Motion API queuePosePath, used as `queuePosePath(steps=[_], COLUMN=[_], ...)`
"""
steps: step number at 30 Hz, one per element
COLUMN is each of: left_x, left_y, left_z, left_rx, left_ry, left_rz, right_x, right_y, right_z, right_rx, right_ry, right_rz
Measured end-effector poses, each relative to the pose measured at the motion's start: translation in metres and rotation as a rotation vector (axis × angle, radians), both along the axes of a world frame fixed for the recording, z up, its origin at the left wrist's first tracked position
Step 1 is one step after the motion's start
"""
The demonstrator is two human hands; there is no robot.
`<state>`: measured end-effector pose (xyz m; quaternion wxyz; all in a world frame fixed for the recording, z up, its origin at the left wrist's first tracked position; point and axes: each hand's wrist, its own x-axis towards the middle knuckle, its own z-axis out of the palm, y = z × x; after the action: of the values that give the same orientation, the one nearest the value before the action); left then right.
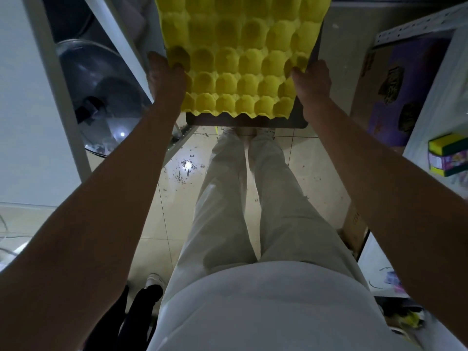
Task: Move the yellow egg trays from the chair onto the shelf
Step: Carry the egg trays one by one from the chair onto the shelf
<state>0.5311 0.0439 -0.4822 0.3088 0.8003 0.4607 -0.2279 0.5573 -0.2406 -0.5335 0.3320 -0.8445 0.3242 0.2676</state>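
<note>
Fingers (174,69) gripping yellow egg tray (240,59) edges

One head-worn wide-angle view looks steeply down from close above the outstretched arms toward the floor (177,198).

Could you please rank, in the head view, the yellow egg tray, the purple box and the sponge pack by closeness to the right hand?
From the right hand:
1. Yellow egg tray, gripped at its edge.
2. Purple box, further right.
3. Sponge pack, on the far-right shelf, lower.
</note>
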Motion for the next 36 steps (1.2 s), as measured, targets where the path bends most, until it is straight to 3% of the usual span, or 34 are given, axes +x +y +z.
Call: queuePosePath(steps=[5, 8, 13, 17, 21, 24, 31, 36], left_x=[0.01, 0.011, 0.01, 0.009, -0.026, -0.065, -0.166, -0.247], left_y=[0.002, -0.001, -0.019, -0.066, -0.137, -0.182, -0.239, -0.242], left_z=[0.015, 0.024, 0.051, 0.087, 0.123, 0.14, 0.176, 0.202], left_rx=[-0.041, -0.196, -0.246, -0.311, -0.351, -0.463, -0.461, -0.458], left_ry=[-0.077, -0.08, -0.215, -0.199, -0.257, -0.294, -0.248, -0.242], left_rz=[0.044, 0.112, 0.125, -0.104, -0.498, -0.723, -1.103, -1.247], right_x=[0.001, 0.0, -0.019, -0.068, -0.157, -0.242, -0.425, -0.527], right_y=[0.0, -0.005, -0.025, -0.06, -0.109, -0.133, -0.099, -0.062], right_z=[0.033, 0.057, 0.094, 0.136, 0.188, 0.221, 0.282, 0.301], right_rx=[0.254, 0.315, 0.326, 0.251, 0.001, -0.151, -0.175, -0.159], right_ry=[-0.044, -0.016, -0.035, -0.091, -0.216, -0.211, -0.18, -0.238], right_rz=[-0.183, -0.214, -0.244, -0.327, -0.389, -0.575, -1.049, -1.208])
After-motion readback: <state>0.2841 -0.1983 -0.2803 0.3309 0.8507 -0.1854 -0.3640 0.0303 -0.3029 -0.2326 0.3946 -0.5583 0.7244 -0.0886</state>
